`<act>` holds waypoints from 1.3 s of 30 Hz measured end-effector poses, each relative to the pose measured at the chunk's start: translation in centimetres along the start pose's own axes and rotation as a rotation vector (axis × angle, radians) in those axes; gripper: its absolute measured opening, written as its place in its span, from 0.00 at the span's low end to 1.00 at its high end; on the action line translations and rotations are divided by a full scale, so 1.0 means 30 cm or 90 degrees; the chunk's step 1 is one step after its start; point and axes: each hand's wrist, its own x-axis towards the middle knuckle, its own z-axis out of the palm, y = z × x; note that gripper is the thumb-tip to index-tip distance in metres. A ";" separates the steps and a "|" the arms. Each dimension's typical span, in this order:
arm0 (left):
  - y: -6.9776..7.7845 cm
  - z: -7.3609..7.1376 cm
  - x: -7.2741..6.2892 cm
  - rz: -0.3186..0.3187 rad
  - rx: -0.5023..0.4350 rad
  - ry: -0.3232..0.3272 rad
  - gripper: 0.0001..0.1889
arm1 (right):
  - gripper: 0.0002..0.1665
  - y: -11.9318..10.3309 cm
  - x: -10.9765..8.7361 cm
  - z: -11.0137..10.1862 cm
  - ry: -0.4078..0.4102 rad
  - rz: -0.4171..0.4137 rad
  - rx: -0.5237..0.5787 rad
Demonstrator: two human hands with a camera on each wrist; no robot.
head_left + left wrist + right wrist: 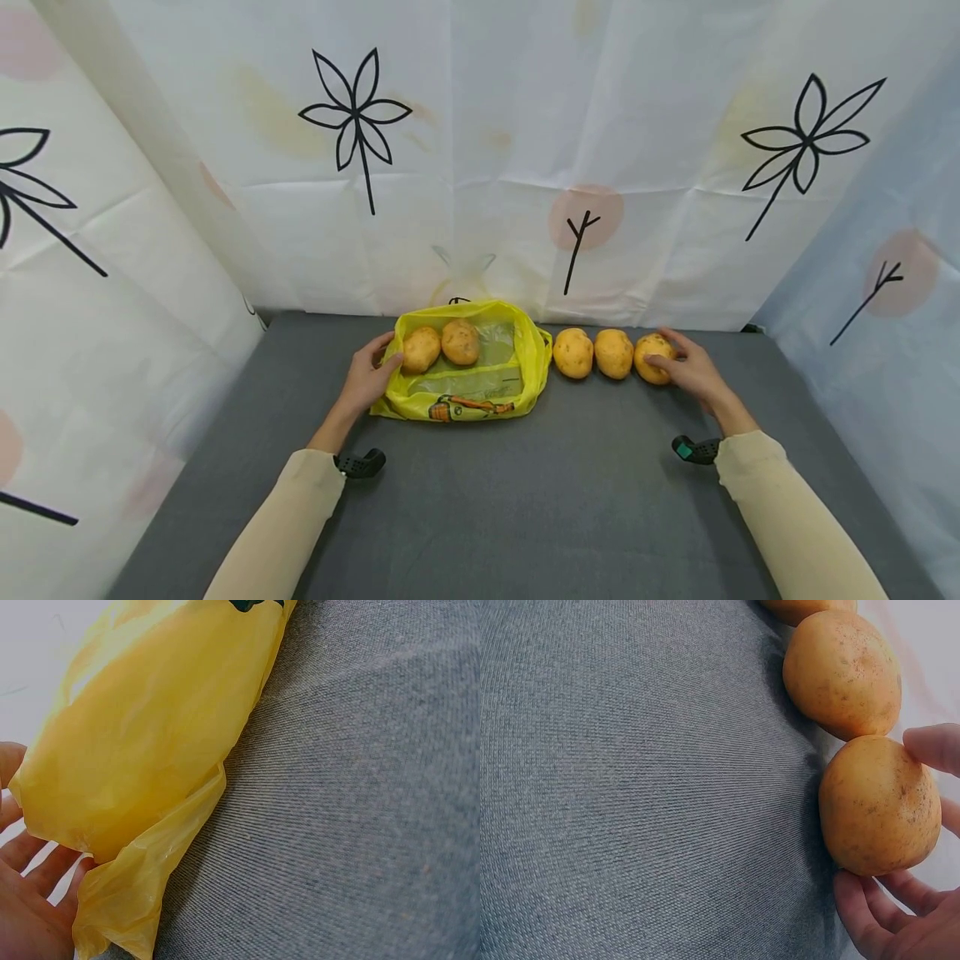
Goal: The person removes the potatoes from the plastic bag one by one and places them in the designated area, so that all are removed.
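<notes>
A yellow plastic bag (pixel 534 367) lies with its mouth spread wide, and two potatoes sit in its left part, a left potato (pixel 422 350) and a right potato (pixel 460 342). My left hand (pixel 369 373) holds the bag's left edge between thumb and fingers; in the left wrist view the fingers are partly behind the yellow plastic (pixel 142 742). Right of the bag, three potatoes stand in a row. My right hand (pixel 693 367) grips the rightmost potato (pixel 881 806), thumb and fingers around it. The middle potato (pixel 844 675) touches it.
The row's leftmost potato (pixel 573 353) stands close to the bag's right side. Everything rests on a dark grey cloth-covered table (pixel 510 508). A white printed curtain (pixel 480 242) hangs along the back edge, with more at both sides.
</notes>
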 end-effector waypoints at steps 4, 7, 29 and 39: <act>0.003 -0.002 0.003 -0.001 -0.005 0.002 0.29 | 0.50 -0.006 0.004 -0.003 0.001 0.001 0.001; 0.002 -0.003 0.004 0.002 -0.002 0.002 0.29 | 0.52 -0.004 0.005 -0.004 0.000 0.003 -0.005; 0.006 0.002 -0.006 0.005 0.000 0.010 0.28 | 0.50 0.002 0.000 0.008 0.009 0.003 -0.018; 0.017 -0.002 -0.007 -0.004 -0.007 -0.005 0.29 | 0.50 -0.009 -0.003 0.000 0.004 0.000 -0.010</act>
